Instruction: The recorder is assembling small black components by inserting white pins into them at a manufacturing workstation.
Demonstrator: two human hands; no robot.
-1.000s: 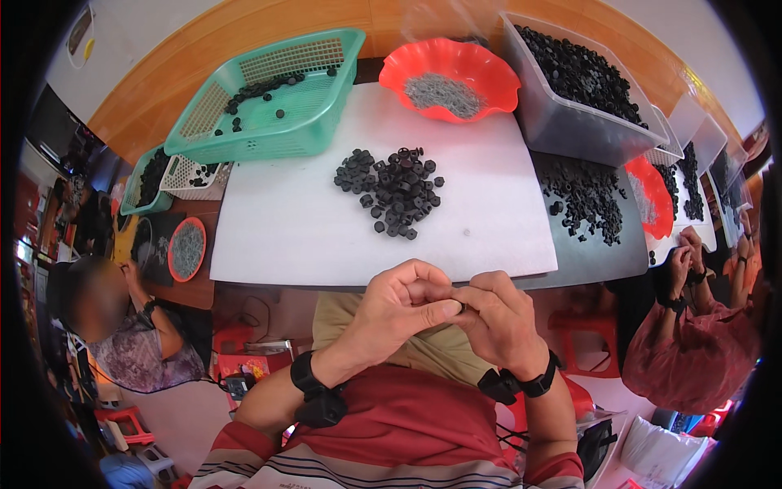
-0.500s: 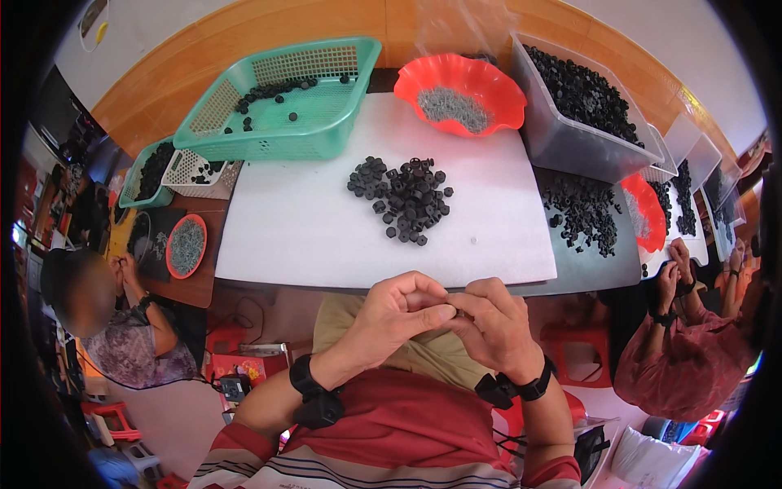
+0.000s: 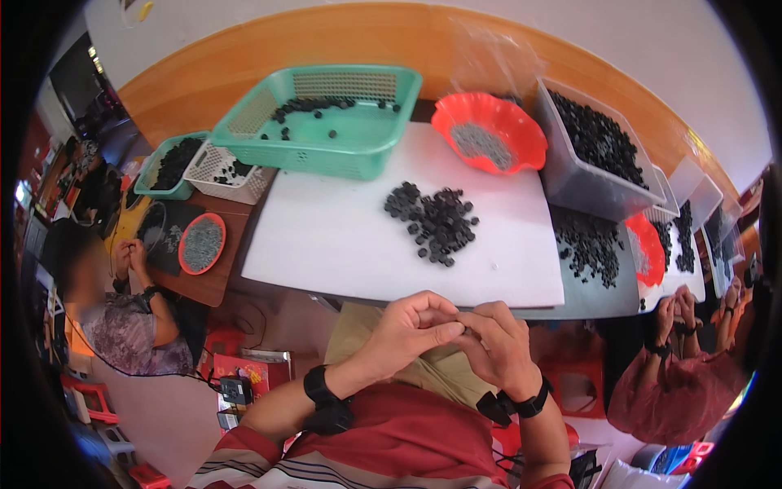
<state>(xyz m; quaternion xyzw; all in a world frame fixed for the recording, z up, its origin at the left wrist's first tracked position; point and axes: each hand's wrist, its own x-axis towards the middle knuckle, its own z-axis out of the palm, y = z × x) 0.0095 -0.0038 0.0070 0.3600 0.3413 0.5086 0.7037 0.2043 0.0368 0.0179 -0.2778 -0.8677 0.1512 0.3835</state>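
My left hand (image 3: 414,332) and my right hand (image 3: 498,344) meet in front of the table's near edge, above my lap. The thumbs and fingers of both are pinched together at the tips. Whatever lies between them is tiny and mostly covered; only a dark speck shows. Beyond them, a pile of small black knob-like parts (image 3: 444,224) lies on the white foam sheet (image 3: 326,244). Farther back stands a red wavy-rimmed bowl (image 3: 528,138) holding many small grey metal pieces (image 3: 482,144).
A green basket (image 3: 342,159) with a few black parts stands back left. At back right is a clear bin (image 3: 578,183) full of black parts, with loose black parts (image 3: 590,244) before it. Co-workers sit left (image 3: 134,326) and right (image 3: 680,383).
The view has shifted, so the table and bins sit lower and further right in it. Both hands stay together in the same pinch, with only slight finger movement.
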